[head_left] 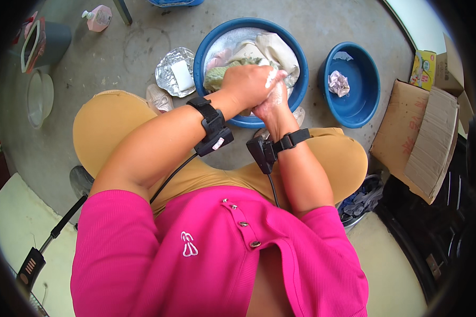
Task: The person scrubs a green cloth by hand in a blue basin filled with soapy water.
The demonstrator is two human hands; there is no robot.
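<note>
Both my hands meet over a large blue basin [198, 61] that holds wet laundry and sudsy water. My left hand [247, 84] is closed, with a green patterned cloth [214, 79] bunched beneath and beside it. Pressed against it from the right is my right hand [272, 101], also closed; what lies in its fingers is hidden. White foam clings to the hands where they touch. A cream cloth [280, 53] fills the far right of the basin, and something pale pink shows at its left. Left of the basin, a white block like soap [182, 75] rests on a foil-covered dish [165, 71].
A smaller blue basin [377, 87] with a crumpled pale cloth [338, 83] stands right. Flattened cardboard [415, 132] and a yellow box [423, 68] lie beyond it. Dark clothes [362, 198] sit by my right knee. Far left are a pink pump bottle [99, 19] and a grey bin [58, 45].
</note>
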